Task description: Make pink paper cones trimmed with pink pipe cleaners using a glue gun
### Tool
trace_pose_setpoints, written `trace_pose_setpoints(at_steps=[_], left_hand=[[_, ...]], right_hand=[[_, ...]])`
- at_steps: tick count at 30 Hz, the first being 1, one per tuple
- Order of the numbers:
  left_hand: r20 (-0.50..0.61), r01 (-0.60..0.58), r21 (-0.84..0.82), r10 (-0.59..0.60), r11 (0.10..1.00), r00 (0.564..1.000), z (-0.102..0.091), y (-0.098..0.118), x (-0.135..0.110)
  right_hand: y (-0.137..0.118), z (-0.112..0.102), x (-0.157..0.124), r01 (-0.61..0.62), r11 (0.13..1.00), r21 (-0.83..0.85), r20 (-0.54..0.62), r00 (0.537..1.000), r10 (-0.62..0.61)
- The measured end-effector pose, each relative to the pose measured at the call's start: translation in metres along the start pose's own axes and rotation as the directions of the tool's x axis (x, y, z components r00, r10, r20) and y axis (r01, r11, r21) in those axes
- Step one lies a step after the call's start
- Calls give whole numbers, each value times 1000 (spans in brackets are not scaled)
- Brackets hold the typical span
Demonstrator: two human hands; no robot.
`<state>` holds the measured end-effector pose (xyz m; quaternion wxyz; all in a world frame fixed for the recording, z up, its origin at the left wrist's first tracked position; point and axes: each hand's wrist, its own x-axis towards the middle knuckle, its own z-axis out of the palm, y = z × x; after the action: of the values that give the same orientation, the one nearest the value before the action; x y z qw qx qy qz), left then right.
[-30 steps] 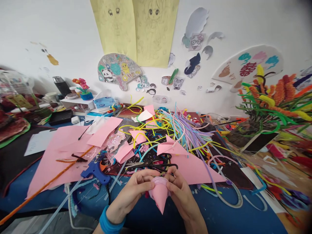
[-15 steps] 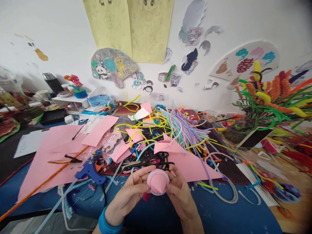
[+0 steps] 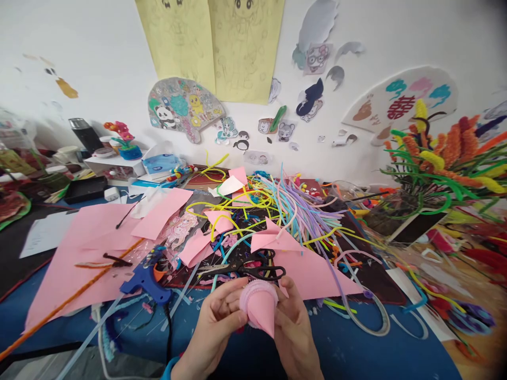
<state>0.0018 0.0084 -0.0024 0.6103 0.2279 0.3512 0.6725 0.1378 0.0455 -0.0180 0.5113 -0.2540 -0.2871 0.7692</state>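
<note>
Both of my hands hold a small pink paper cone [image 3: 260, 310] with a fuzzy pink pipe-cleaner rim, its tip pointing down and toward me. My left hand [image 3: 219, 322] pinches its left side with fingers and thumb closed. My right hand [image 3: 292, 328] grips its right side. Black-handled scissors [image 3: 253, 269] lie on the table just beyond the cone. A blue glue gun [image 3: 147, 278] rests to the left of my left hand.
Pink paper sheets [image 3: 91, 248] cover the blue table [image 3: 356, 343]. A heap of coloured pipe cleaners [image 3: 293, 211] lies at centre. Pipe-cleaner flowers [image 3: 447, 158] stand at right. A long orange pipe cleaner [image 3: 67, 303] crosses the left. Drawings and cut-outs hang on the wall.
My hands turned the cone, first tip toward me, then tip downward again. They moved slightly nearer and lower in view, and the blue wristband has mostly left the frame.
</note>
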Motion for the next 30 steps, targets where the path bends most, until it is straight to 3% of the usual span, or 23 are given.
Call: trace_pose_setpoints(at_steps=[5, 10, 13, 17, 22, 27, 30], left_hand=[[20, -26, 67, 25, 997, 999, -6, -7, -6], [216, 82, 99, -102, 992, 971, -9, 5, -7], [244, 119, 128, -147, 985, 959, -8, 9, -5], [167, 180, 204, -215, 962, 962, -10, 4, -1], [56, 279, 107, -286, 954, 956, -5, 1, -2], [-48, 324, 58, -322, 944, 946, 7, 5, 0], [-123, 324, 63, -314, 944, 941, 11, 4, 1]], right_hand=[[-5, 0, -3, -35, 999, 4, 6, 999, 35], [-21, -14, -5, -112, 993, -45, 162, 980, 118], [-26, -21, -6, -128, 985, -112, 216, 965, 150], [-27, -26, -8, -130, 984, -125, 235, 959, 156], [-30, -32, -8, -57, 983, -176, 221, 971, 96], [-38, -36, -13, 131, 921, -367, 170, 983, -73], [-43, -39, -16, 180, 912, -368, 121, 982, -145]])
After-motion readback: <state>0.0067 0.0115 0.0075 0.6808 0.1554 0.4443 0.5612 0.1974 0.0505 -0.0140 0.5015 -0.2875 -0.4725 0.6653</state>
